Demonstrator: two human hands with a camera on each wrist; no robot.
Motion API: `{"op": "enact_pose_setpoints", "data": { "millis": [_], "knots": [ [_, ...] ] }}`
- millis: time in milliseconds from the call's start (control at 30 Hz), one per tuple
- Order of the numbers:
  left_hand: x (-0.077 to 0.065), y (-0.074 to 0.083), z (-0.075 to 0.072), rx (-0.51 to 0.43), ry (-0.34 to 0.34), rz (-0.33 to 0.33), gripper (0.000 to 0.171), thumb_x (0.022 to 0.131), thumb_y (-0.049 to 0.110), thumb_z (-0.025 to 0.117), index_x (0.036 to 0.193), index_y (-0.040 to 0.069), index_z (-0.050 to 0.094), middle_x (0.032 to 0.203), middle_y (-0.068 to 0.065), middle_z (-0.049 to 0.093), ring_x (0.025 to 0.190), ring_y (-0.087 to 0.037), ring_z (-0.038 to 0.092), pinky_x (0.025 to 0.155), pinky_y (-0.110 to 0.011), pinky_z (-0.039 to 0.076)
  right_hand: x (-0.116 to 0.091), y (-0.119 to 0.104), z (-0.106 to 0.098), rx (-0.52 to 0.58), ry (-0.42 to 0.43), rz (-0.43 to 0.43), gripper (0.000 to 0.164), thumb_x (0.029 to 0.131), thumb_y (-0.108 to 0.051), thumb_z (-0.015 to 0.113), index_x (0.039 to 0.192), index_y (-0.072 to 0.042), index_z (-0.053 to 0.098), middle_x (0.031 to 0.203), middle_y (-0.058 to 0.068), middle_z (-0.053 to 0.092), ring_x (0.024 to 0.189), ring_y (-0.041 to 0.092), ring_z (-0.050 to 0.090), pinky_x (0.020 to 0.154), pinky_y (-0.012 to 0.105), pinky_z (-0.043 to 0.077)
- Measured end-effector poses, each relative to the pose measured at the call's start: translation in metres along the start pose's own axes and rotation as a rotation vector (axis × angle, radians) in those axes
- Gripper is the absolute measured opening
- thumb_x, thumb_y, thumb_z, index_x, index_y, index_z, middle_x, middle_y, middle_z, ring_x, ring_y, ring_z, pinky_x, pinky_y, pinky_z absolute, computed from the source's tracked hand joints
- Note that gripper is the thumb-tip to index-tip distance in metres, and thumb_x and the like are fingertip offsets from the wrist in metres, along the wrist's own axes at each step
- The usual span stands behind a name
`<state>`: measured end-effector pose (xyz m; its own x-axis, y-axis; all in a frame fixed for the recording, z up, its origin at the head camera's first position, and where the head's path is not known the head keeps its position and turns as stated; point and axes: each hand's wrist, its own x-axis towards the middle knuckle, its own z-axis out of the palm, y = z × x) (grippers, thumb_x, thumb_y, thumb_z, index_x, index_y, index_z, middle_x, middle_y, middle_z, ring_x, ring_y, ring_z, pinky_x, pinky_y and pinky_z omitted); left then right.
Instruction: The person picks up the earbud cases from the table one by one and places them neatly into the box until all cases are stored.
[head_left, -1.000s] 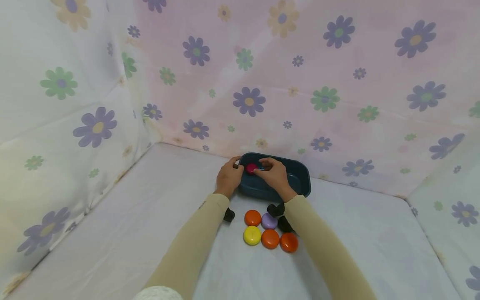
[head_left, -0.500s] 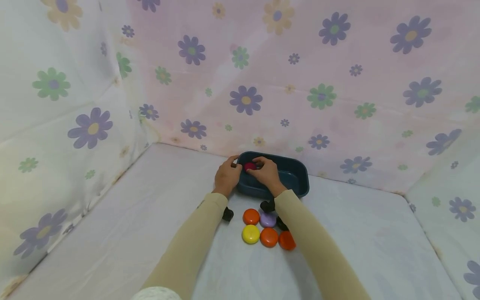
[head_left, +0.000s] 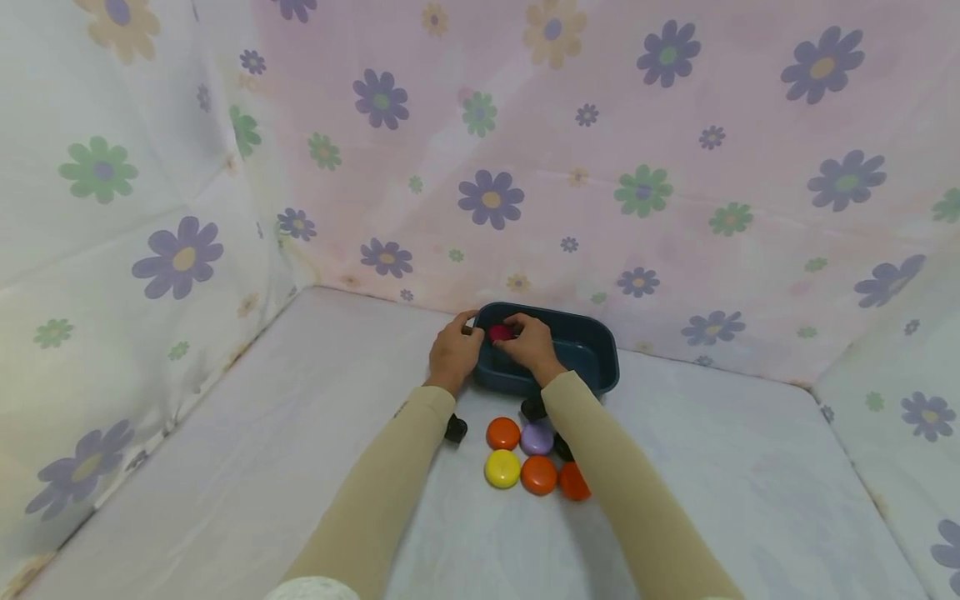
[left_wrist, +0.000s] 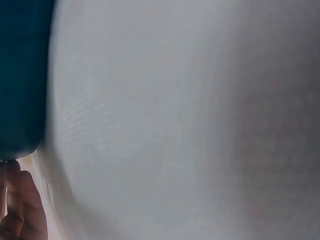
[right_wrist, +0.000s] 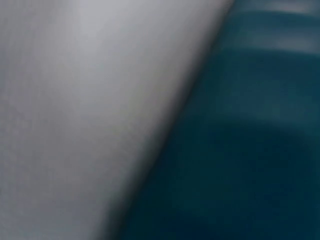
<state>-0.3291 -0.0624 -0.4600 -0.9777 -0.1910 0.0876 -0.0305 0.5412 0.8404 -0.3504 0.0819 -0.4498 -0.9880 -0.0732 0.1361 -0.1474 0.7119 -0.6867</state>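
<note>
Inside a dark teal plastic tub (head_left: pixel 585 354), at its left end, lies a glossy crimson disc (head_left: pixel 498 333). My right hand (head_left: pixel 534 343) reaches over the tub's near wall and pinches the disc between thumb and fingers, which partly cover it. At the tub's left end my left hand (head_left: pixel 453 350) grips the rim. The fingers of the left hand (left_wrist: pixel 22 202) touch the tub's corner (left_wrist: pixel 22 100) in the left wrist view. Blurred teal wall (right_wrist: pixel 250 165) fills much of the right wrist view, where the right hand is out of sight.
On the white cloth, nearer than the tub, lie an orange disc (head_left: pixel 503 434), a lilac disc (head_left: pixel 537 438), a yellow disc (head_left: pixel 502 469) and two more orange-red ones. The right sleeve (head_left: pixel 615 467) partly covers one. Behind the tub rises a flowered cloth wall (head_left: pixel 420 150).
My right hand has shifted slightly left, and its thumb and fingers have drawn together on the crimson disc. The left hand keeps its place at the tub. The head view has shifted a little.
</note>
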Motion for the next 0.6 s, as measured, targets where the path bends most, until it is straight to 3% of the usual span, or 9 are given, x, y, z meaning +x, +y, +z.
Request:
{"op": "enact_pose_setpoints", "data": {
  "millis": [267,600],
  "knots": [
    [0.0017,0.0002,-0.0006,0.005,-0.006,-0.002,0.043,0.092,0.033,0.051,0.135,0.029,0.054,0.111,-0.003,0.067,0.097,-0.024,0.06,0.089,-0.041,0.047,0.0045,0.0,0.0006,-0.037,-0.023,0.019,0.043,0.08,-0.021,0.077,0.119,-0.007,0.066,0.112,0.016,0.067,0.101,0.03,0.061,0.086,0.04,0.052],
    [-0.0006,0.0007,-0.0014,0.0,-0.018,-0.026,0.042,0.093,0.032,0.051,0.135,0.03,0.054,0.111,-0.003,0.066,0.096,-0.024,0.058,0.087,-0.04,0.046,0.0076,0.0033,0.0034,-0.105,-0.067,-0.028,0.041,0.081,-0.021,0.076,0.118,-0.007,0.066,0.108,0.014,0.068,0.097,0.028,0.062,0.087,0.039,0.052]
  ]
}}
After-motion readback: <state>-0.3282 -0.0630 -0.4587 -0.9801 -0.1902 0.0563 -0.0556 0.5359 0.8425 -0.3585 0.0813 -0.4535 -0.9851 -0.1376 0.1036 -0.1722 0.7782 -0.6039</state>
